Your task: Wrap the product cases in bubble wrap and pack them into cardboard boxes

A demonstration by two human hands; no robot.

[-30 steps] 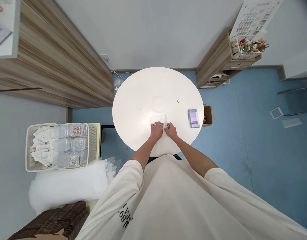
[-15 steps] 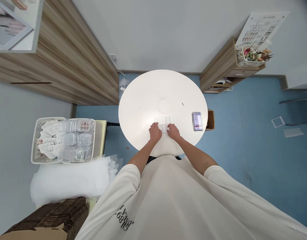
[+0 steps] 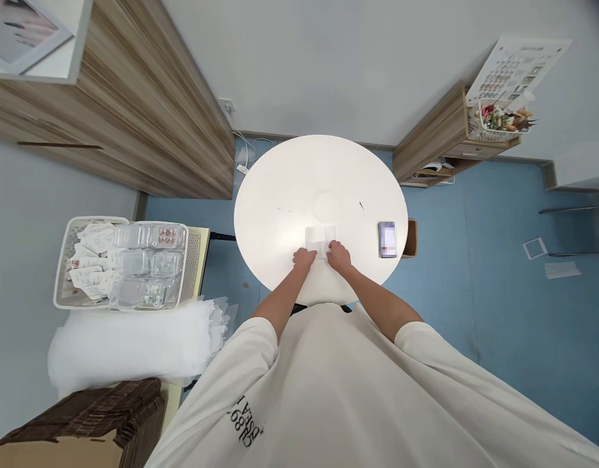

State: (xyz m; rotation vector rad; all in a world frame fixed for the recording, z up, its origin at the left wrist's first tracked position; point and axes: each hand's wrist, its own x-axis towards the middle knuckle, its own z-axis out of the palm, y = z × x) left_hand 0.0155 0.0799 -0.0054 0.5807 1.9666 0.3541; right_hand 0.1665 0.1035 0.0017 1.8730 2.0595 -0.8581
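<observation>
At the near side of one round white table (image 3: pixel 279 175), two bare hands meet over one small, thin white piece (image 3: pixel 315 233), possibly paper or film. Its white nearly matches the tabletop, so its outline is faint; the lower part is partly covered by fingers, and whether it is a single layer or folded is hard to make out. The piece lies flat between the hands, its upper part reaching beyond the fingertips, away from the wearer.

The left hand (image 3: pixel 305 258) is at its lower left, thumb side turned toward it; the right hand (image 3: pixel 339 256) is at its lower right, fingers curled over that edge. Both touch or nearly touch it, but whether either is pinching it or merely pressing cannot be told, since the fingertips are too small and partly hidden.

Toward the table's right edge lies one phone-like object (image 3: pixel 387 239), its face blurred into blocks. One brown box (image 3: pixel 410 239) shows beyond that edge, partly hidden by the table.

To the left, one white basket (image 3: pixel 60 279) holds loose printed cards, overlapping too much to count, and clear plastic boxes (image 3: pixel 133 262) in three rows of two. Brown cardboard (image 3: pixel 84 416) is cut off at the bottom.
</observation>
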